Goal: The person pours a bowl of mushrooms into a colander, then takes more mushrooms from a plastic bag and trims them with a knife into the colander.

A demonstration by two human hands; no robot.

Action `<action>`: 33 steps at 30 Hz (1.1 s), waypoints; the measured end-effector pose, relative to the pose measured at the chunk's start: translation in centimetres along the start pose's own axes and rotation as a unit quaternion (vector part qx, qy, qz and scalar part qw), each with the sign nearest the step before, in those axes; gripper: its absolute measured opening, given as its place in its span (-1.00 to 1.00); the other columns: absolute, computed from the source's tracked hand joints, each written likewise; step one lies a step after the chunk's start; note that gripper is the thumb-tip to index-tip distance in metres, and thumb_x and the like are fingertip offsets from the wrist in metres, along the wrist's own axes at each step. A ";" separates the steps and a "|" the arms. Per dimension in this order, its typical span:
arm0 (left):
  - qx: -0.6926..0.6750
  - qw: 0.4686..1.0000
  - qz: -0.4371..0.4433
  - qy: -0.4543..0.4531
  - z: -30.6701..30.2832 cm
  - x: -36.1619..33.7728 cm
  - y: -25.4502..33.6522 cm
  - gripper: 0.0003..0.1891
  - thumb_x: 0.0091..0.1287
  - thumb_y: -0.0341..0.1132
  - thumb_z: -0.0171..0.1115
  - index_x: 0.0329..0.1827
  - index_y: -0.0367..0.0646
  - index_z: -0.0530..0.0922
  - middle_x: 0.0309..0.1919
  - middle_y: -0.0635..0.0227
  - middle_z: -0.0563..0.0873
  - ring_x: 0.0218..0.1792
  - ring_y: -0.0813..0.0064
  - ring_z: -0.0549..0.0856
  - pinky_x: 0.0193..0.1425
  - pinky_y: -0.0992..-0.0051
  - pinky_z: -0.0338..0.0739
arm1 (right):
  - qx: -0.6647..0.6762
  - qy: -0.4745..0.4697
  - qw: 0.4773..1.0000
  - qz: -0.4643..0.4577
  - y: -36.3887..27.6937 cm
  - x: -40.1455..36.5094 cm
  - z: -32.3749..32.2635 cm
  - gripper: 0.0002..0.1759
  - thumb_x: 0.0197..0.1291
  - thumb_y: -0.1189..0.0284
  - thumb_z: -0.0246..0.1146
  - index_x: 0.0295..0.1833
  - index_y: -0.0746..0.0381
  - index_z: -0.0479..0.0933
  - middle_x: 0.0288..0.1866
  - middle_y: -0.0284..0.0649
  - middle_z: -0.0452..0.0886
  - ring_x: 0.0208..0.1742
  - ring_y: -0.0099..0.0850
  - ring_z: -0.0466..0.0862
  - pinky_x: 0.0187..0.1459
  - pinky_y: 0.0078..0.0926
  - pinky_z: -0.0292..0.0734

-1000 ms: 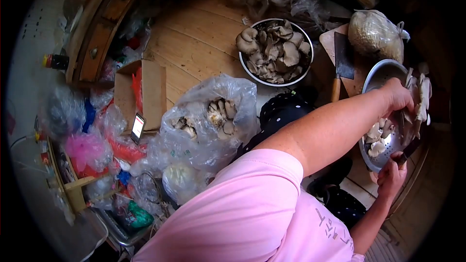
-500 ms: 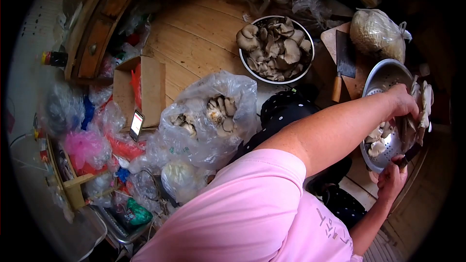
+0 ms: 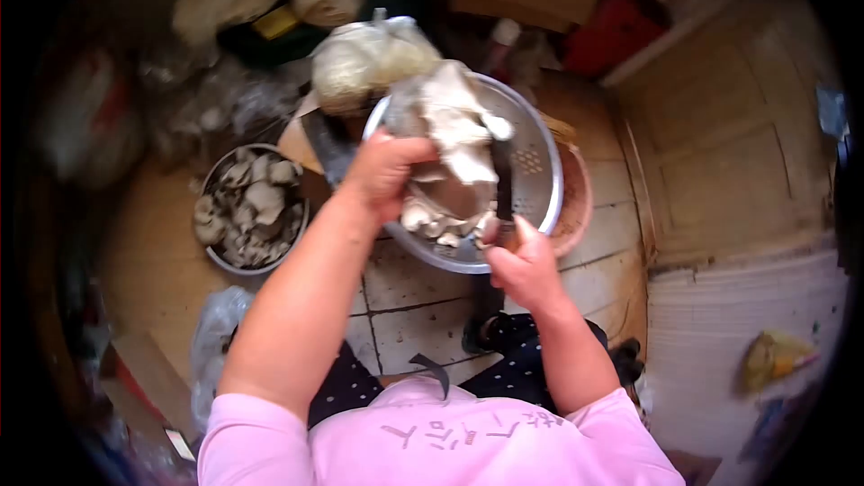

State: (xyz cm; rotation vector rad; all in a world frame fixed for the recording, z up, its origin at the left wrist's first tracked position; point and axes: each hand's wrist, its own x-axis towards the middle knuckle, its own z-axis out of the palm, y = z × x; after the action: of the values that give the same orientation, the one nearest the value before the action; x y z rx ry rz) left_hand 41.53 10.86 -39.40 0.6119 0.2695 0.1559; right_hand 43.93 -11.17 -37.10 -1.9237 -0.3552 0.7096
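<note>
My left hand is closed round a cluster of pale grey oyster mushrooms, held above a perforated metal colander. In my right hand is a small knife, gripped by its handle. Its dark blade points away from me, close beside the right side of the cluster; motion blur hides whether it touches. Smaller mushroom pieces show beneath the cluster, at the near side of the colander.
A bowl heaped with mushrooms stands at the left. Beyond the colander sits a tied bag of pale food, near a partly hidden cleaver. A pinkish basin lies under the colander's right side. Wooden panelling rises at right.
The view has swung right, so the colander and both hands now appear mid-frame. The cluster and knife stay in my hands, and the blade now stands beside the cluster.
</note>
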 end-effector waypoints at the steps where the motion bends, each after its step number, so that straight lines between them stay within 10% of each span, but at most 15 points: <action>1: 0.023 1.000 0.002 0.013 -0.5 0.2 -0.1 -0.59 0.05 -0.53 0.27 0.03 -0.33 0.58 -0.18 0.22 0.74 -0.21 0.32 0.74 -0.03 0.32 0.66 | -0.009 -0.003 1.000 -0.022 0.7 0.3 -0.2 -0.79 0.06 0.48 0.17 -0.15 0.29 0.52 -0.47 -0.30 0.57 -0.53 -0.54 0.54 -0.45 -0.52 0.46; 8: 0.059 0.998 0.006 0.006 -2.0 0.7 -0.3 -0.60 0.14 -0.47 0.29 0.09 -0.31 0.57 -0.09 0.25 0.74 -0.10 0.36 0.72 0.10 0.35 0.59 | -0.036 -0.022 0.999 -0.001 1.6 0.0 -0.7 -0.75 0.07 0.43 0.16 -0.13 0.32 0.50 -0.38 -0.12 0.61 -0.31 -0.37 0.61 -0.17 -0.43 0.52; 10: 0.076 0.997 -0.003 -0.021 -1.8 0.5 -0.1 -0.57 0.15 -0.45 0.34 0.12 -0.29 0.56 -0.05 0.26 0.73 -0.06 0.36 0.72 0.13 0.35 0.58 | -0.008 -0.003 0.997 -0.075 2.2 -0.1 -0.7 -0.85 0.09 0.54 0.15 -0.18 0.27 0.49 -0.54 -0.44 0.46 -0.59 -0.67 0.43 -0.52 -0.61 0.37; 14: 0.137 0.991 -0.004 -0.015 -0.8 0.3 -0.5 -0.52 0.12 -0.47 0.37 0.16 -0.28 0.54 -0.02 0.27 0.73 -0.05 0.36 0.72 0.16 0.35 0.56 | -0.047 -0.003 0.994 -0.096 3.1 -0.2 -1.6 -0.83 0.07 0.53 0.16 -0.17 0.28 0.49 -0.53 -0.39 0.50 -0.57 -0.64 0.46 -0.48 -0.58 0.42; 20: 0.170 0.985 0.003 -0.016 -1.6 0.8 -0.2 -0.50 0.10 -0.45 0.40 0.16 -0.28 0.53 -0.02 0.28 0.73 -0.03 0.37 0.71 0.17 0.35 0.55 | -0.081 -0.011 0.993 -0.080 2.4 -0.2 -2.8 -0.84 0.04 0.49 0.17 -0.23 0.30 0.50 -0.48 -0.32 0.55 -0.44 -0.52 0.53 -0.32 -0.49 0.49; 22: 0.171 0.985 0.008 -0.018 -1.8 1.0 -0.1 -0.49 0.10 -0.45 0.41 0.16 -0.28 0.53 -0.03 0.28 0.73 -0.03 0.38 0.71 0.17 0.34 0.55 | -0.107 -0.043 0.992 -0.044 1.7 -0.4 -3.4 -0.75 0.06 0.40 0.16 -0.20 0.35 0.50 -0.33 0.10 0.63 -0.24 0.05 0.64 -0.13 -0.17 0.51; 33: 0.346 0.936 0.064 0.012 -1.5 0.5 0.7 -0.47 0.07 -0.49 0.42 0.17 -0.25 0.50 -0.07 0.28 0.72 -0.06 0.42 0.71 0.11 0.39 0.58 | -0.147 -0.079 0.986 -0.024 3.1 0.0 -4.0 -0.76 0.08 0.40 0.18 -0.21 0.36 0.51 -0.33 0.14 0.63 -0.24 0.06 0.65 -0.16 -0.14 0.51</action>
State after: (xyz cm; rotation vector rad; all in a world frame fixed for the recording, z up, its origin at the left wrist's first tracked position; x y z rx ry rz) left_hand 41.49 12.38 -40.27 1.3317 0.3093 0.1942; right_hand 46.23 -15.45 -38.56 -2.1320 -0.6335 0.8153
